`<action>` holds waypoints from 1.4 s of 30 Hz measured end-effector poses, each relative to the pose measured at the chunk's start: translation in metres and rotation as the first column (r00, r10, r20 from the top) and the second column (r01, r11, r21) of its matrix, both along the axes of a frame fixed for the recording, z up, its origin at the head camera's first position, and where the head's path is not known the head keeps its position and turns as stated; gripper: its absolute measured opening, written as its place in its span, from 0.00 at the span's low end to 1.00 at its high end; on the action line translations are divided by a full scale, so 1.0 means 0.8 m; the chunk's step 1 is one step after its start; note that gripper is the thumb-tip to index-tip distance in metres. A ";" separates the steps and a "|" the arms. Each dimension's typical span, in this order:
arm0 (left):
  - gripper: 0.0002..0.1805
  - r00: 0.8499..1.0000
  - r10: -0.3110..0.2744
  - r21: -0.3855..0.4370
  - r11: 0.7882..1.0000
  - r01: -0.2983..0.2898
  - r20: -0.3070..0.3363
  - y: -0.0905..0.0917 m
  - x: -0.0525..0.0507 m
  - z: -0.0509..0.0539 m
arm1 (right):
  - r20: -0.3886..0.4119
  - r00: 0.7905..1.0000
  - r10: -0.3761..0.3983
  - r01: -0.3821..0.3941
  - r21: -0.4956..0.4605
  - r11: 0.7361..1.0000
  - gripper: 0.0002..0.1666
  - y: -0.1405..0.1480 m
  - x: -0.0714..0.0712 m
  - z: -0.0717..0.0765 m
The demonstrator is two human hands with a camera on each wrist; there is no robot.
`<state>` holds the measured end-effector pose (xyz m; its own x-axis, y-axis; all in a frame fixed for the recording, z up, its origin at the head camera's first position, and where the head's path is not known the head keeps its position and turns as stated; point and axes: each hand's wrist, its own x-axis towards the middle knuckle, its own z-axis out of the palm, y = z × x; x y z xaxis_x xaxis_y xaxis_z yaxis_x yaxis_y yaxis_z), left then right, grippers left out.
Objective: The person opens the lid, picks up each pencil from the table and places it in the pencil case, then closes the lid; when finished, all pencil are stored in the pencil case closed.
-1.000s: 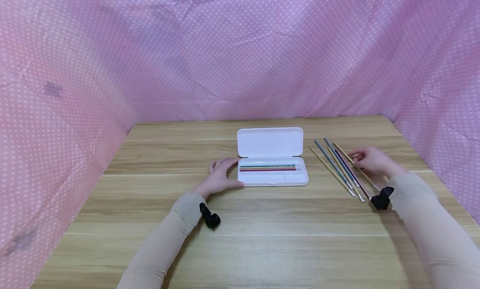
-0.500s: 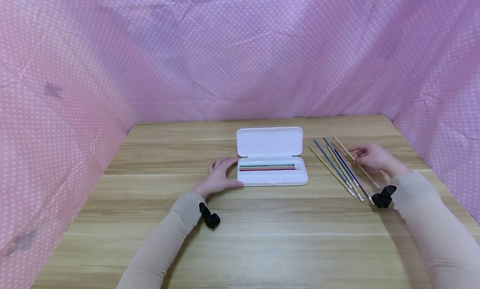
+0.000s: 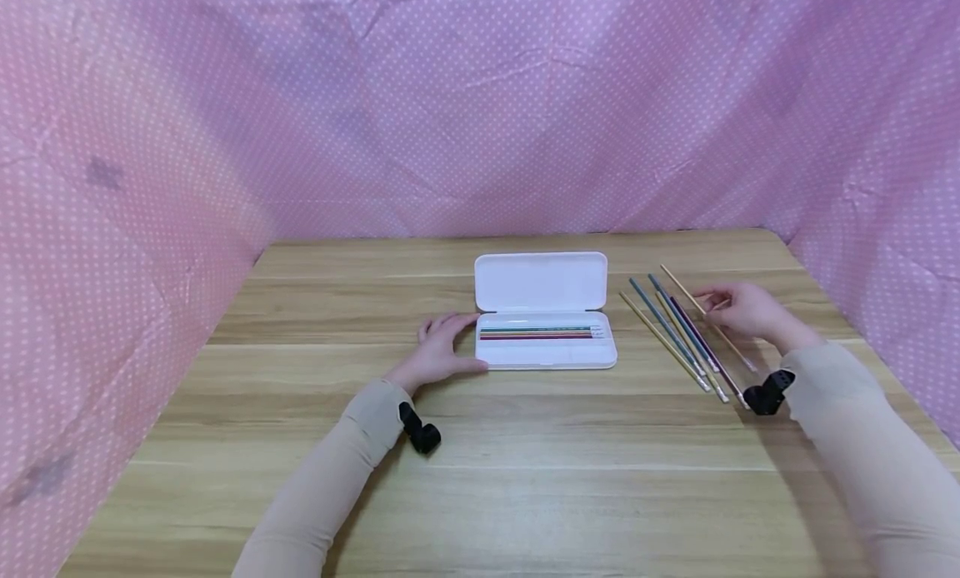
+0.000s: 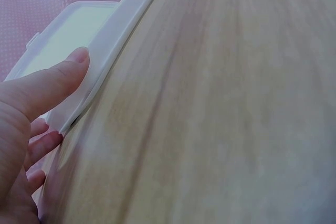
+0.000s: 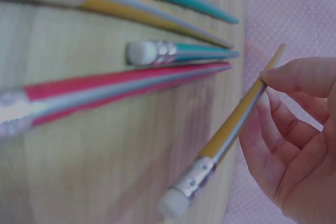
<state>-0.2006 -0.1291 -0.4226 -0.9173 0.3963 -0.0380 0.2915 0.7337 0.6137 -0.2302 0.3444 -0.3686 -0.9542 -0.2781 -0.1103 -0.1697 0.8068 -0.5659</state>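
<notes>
A white pencil case (image 3: 546,362) lies with its lid (image 3: 540,282) raised, several pencils (image 3: 536,333) side by side in its back compartment. My left hand (image 3: 438,353) holds the case by its left end, thumb at the near corner and fingers at the far one. In the left wrist view the thumb (image 4: 58,85) lies against the case wall. My right hand (image 3: 750,313) pinches a yellow pencil (image 5: 233,121) between thumb and fingers, its white eraser end pointing toward me. This pencil slants just right of the loose pencils, apparently slightly off the table.
Several loose pencils (image 3: 663,342), yellow, blue-green and dark red, lie fanned out right of the case, eraser ends toward me. Some overlap. A wooden table (image 3: 525,495) carries everything, and a pink dotted cloth (image 3: 465,103) hangs behind it.
The right hand has taken hold of the rightmost yellow pencil and shifted it slightly up and away from the others. The left hand and case stay in place.
</notes>
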 end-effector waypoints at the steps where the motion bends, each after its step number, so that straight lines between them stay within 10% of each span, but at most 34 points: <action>1: 0.49 1.000 0.001 -0.002 1.000 -0.001 0.002 0.000 0.000 0.000 | -0.003 1.000 0.001 -0.001 0.005 1.000 0.23 -0.002 0.000 0.002; 42: 0.48 1.000 0.010 0.008 1.000 -0.010 -0.011 0.005 0.007 0.001 | -0.164 0.936 0.310 -0.305 0.056 0.951 0.21 -0.149 0.007 0.069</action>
